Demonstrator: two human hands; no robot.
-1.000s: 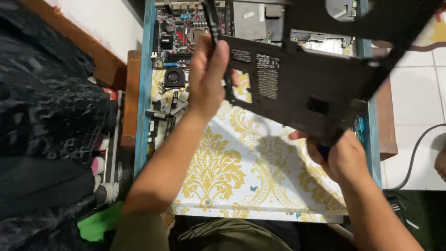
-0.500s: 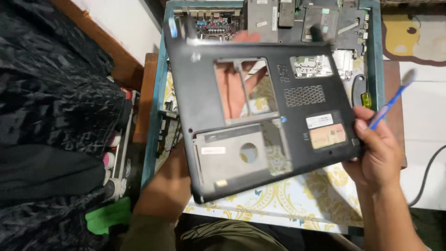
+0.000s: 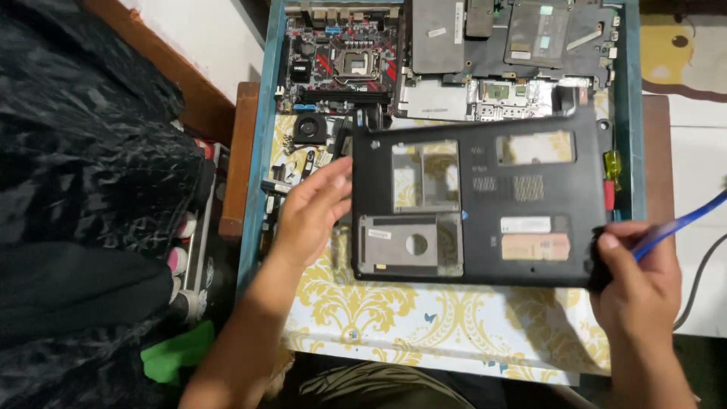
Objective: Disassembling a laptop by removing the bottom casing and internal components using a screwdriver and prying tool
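Lying flat on the desk [image 3: 454, 333] now, the black plastic laptop bottom cover [image 3: 473, 204] is being steadied underside-up; half a second ago it was being held tilted in the air, so it has just been set down. Its lower right corner is being gripped by the right hand [image 3: 636, 291], whose grip is also clenched on a blue-handled tool [image 3: 674, 226]. Its left edge is being touched by the open, released left hand [image 3: 310, 208]. Beneath it, a yellow-patterned white cloth [image 3: 424, 318] is being used as the work surface. Farther off, a bare green-and-black circuit board [image 3: 341, 64] and the opened grey laptop chassis [image 3: 515, 53] are being kept inside a teal-rimmed tray [image 3: 254, 197].
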